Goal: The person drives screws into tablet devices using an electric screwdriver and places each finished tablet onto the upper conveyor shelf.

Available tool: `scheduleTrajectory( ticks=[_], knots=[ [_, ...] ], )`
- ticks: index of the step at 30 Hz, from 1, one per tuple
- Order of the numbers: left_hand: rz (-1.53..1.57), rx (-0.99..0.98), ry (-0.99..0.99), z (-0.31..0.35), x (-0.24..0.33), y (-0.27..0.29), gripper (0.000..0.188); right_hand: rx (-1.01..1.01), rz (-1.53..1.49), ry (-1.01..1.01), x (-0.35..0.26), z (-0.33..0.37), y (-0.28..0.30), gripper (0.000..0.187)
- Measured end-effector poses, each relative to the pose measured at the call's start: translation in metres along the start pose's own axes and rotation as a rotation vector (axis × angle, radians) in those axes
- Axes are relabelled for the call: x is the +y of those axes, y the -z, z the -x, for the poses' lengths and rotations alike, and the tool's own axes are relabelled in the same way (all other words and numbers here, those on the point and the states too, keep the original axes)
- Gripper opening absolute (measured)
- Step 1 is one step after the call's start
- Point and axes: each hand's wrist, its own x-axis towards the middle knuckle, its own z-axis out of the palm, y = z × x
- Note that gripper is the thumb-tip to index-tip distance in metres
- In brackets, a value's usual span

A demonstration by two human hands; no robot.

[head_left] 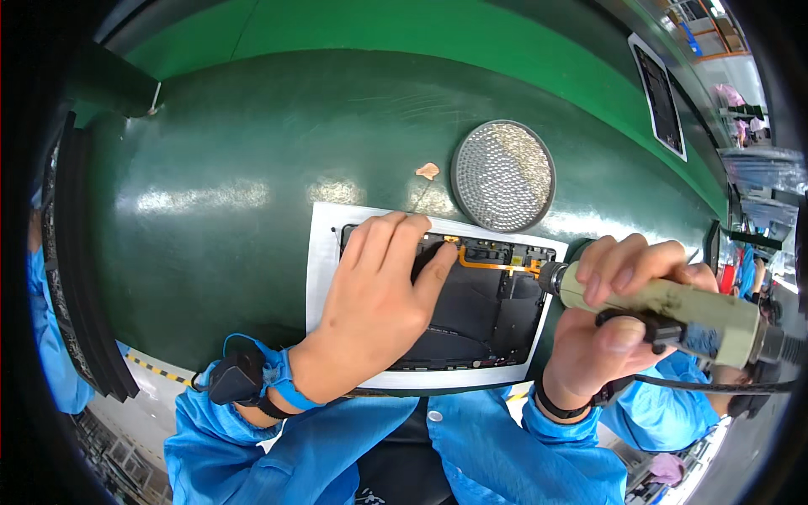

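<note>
An opened tablet (480, 316) with dark inner parts lies on a white sheet (324, 227) in front of me. My left hand (374, 295) rests over its left part, fingers lying across the upper edge and thumb apart from them. That thumb tip touches the device beside one end of an orange flex cable (488, 266). My right hand (627, 316) is closed around a pale green electric screwdriver (682, 316), tilted nearly level. Its dark nose (551, 276) points left at the tablet's upper right corner; I cannot see the bit's tip. A cable runs off rightward.
A round grey dish (505, 177) with many small pits, partly filled with tiny screws, stands beyond the tablet. A small copper-coloured scrap (427, 171) lies left of it. Black trays (76, 269) stand at the left edge. Another tablet housing (658, 97) lies far right. A blue-sleeved person (665, 412) sits at right.
</note>
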Motion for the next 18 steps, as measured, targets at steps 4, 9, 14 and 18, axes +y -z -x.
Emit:
scheduleTrajectory(
  ticks=[4, 9, 14, 18],
  knots=[
    [-0.010, 0.002, 0.104, 0.014, 0.012, 0.026, 0.054, -0.007, 0.148, -0.073, -0.011, 0.014, 0.027, 0.086],
    [-0.079, -0.034, 0.542, 0.050, 0.026, 0.069, 0.070, 0.095, 0.482, -0.011, -0.015, 0.047, 0.045, 0.075],
    [0.170, -0.032, 0.677, 0.057, 0.030, 0.070, 0.073, -0.391, 1.138, -0.424, -0.053, 0.085, 0.079, 0.041],
    [0.301, 0.002, 0.755, 0.045, 0.024, 0.063, 0.052, -0.390, 1.225, -0.657, -0.049, 0.101, 0.080, 0.035]
  ],
)
